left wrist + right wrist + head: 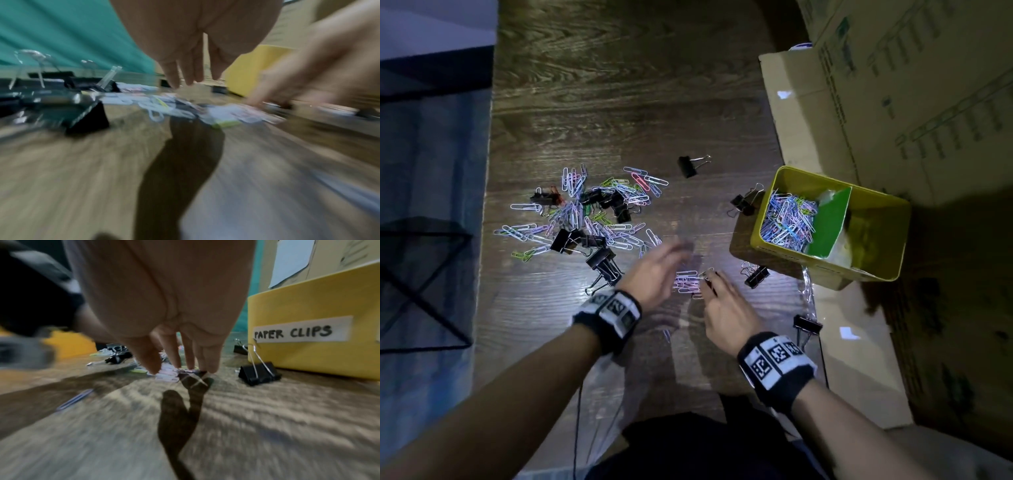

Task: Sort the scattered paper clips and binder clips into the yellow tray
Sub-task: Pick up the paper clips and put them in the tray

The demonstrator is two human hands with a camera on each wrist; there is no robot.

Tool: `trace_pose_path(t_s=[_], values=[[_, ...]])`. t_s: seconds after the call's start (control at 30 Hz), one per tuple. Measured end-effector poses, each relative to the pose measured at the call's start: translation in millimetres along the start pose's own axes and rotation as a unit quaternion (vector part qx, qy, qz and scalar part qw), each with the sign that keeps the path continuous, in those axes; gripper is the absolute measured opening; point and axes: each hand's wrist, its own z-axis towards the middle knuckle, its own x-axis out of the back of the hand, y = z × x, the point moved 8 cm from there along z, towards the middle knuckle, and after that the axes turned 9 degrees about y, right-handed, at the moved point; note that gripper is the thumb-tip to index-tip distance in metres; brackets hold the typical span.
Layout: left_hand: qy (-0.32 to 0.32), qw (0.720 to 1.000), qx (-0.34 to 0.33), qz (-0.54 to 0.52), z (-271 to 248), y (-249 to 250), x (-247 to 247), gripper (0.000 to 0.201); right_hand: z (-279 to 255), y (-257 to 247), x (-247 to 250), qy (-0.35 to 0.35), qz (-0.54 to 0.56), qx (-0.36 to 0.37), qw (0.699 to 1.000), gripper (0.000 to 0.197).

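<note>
Both hands work a small bunch of paper clips [688, 281] on the counter [619, 102], just near-left of the yellow tray [774, 240]. The right hand [726, 308] has its fingertips [212, 367] down on the bunch; whether that grip has closed on any clip I cannot tell. The left hand [654, 270] is blurred, fingers spread and holding nothing.

To do this well, I'd rake the bunch together under the fingers, pinch it whole, then lift clear over the tray wall into the left compartment labelled for paper clips, which already holds a heap.

The main scatter [585, 212] lies farther left, paper clips tangled with black binder clips. One binder clip [756, 275] sits right beside the bunch and could get swept along.
</note>
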Motion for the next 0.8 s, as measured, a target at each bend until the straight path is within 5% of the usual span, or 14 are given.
trace_pose_path(t_s=[0.07, 0.17, 0.23, 0.47, 0.53, 0.67, 0.73, 0.8], values=[[0.013, 0.996, 0.067, 0.057, 23, -21, 7, 0.045, -4, -4, -4, 0.004, 0.022, 0.012, 1.000, 0.065], [-0.135, 0.966, 0.162, 0.149, 28, -45, -17, 0.058, -3, -3, -7, 0.018, 0.044, 0.002, 0.999, 0.068], [-0.195, 0.949, 0.166, 0.185, 15, -42, -30, 0.061, 1, 2, -8, 0.026, 0.045, -0.013, 0.999, 0.072], [-0.236, 0.950, 0.133, 0.158, -60, 3, -49, 0.057, -14, -4, -25, 0.007, 0.013, 0.008, 1.000, 0.074], [-0.230, 0.962, 0.107, 0.103, -78, 15, -52, 0.054, -26, -10, -28, 0.016, 0.027, 0.027, 0.999, 0.068], [-0.103, 0.995, 0.011, -0.010, -79, 25, -22, 0.048, -31, -7, -32, 0.055, 0.069, 0.006, 0.996, 0.071], [-0.039, 0.998, 0.050, 0.000, -68, 9, -5, 0.050, -25, -2, -32, 0.060, 0.064, -0.028, 0.996, 0.082], [-0.068, 0.989, 0.117, 0.055, -65, -9, -5, 0.057, -19, 1, -33, 0.050, 0.031, -0.052, 0.997, 0.095]])
